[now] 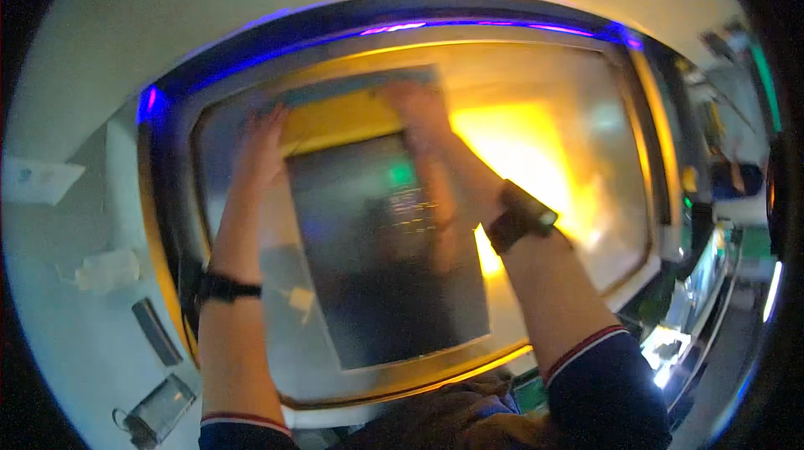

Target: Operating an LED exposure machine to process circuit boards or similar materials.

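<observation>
A dark rectangular panel (377,257) lies slightly askew on a shiny, framed work surface (578,98). Along its far end run a yellow band (339,121) and a narrow blue strip (360,81). My left hand (268,144) is at the left end of the yellow band, its fingers stretched away from me. At the band's right end is my right hand (414,111), reaching over the panel's far right corner. Motion smears its fingers, so I cannot make out whether it grips the edge. Both wrists wear dark bands.
A raised frame (662,157) with a yellowish edge surrounds the surface, and bright yellow light glares on its right half. On the left stand a clear jug (159,408), a dark bar (157,331) and a white object (109,270). Lit equipment (670,349) is at the right.
</observation>
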